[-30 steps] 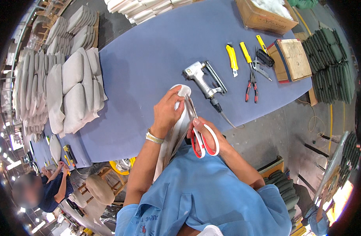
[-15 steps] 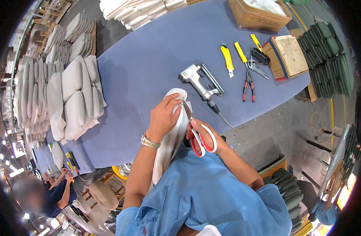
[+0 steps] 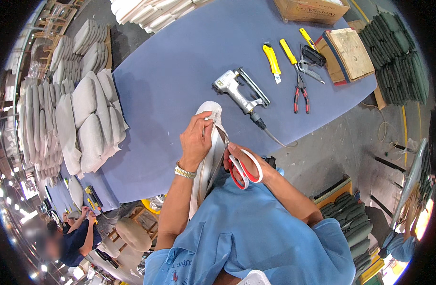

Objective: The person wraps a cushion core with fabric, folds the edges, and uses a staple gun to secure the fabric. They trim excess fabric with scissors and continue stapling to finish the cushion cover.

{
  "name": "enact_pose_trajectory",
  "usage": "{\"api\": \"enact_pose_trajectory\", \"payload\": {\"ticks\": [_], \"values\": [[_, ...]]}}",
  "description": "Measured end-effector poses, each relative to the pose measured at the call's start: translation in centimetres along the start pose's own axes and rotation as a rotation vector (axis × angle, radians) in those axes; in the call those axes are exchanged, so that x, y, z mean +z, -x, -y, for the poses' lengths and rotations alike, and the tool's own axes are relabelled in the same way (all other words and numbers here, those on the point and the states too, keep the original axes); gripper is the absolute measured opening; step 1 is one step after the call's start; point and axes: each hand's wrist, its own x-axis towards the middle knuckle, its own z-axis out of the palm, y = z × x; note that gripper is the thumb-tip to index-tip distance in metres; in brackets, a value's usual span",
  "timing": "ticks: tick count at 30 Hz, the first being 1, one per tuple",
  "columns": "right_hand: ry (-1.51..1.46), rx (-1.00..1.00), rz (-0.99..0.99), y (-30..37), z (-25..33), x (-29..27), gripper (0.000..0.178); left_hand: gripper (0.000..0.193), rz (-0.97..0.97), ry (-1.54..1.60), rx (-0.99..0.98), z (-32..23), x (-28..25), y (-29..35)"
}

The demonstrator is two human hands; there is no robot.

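Observation:
A pale, fabric-covered cushion (image 3: 210, 109) stands on edge against my body, its far end resting at the table. My left hand (image 3: 197, 142) pinches the fabric near its far end, thumb and fingers together. In my right hand (image 3: 239, 159) is a pair of scissors (image 3: 258, 172) with red and white handles. Their blades point away from me along the cushion's edge, close to the left fingertips; whether they touch the fabric is hard to tell. Just beyond lies a silver staple gun (image 3: 233, 90) with an air hose (image 3: 276, 140) running off the table's near edge.
On the blue-grey table (image 3: 165, 71) lie a yellow cutter (image 3: 272, 61), red-handled pliers (image 3: 301, 95) and other tools, beside a wooden-topped box (image 3: 351, 54). Grey cushions (image 3: 92, 121) are piled left, dark green ones (image 3: 400, 76) right. A co-worker (image 3: 80, 237) sits at lower left.
The view has shifted slightly. The scissors' blades have moved in nearer the cushion's edge, while both hands keep their holds.

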Motion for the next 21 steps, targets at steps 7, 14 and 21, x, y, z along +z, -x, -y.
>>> {"api": "enact_pose_trajectory", "payload": {"ticks": [7,14,21], "values": [[-0.024,0.075,0.03,0.5,0.8,0.7,0.059,0.006,-0.066,0.003,0.101,0.9,0.2,-0.2],[-0.167,0.037,-0.04,-0.2,0.0,0.2,0.065,0.004,-0.016,0.086,0.031,1.0,0.1,0.0],[-0.001,0.003,-0.023,1.2,1.3,1.1,0.058,0.003,0.052,0.104,-0.036,0.6,-0.5,-0.2]]}}
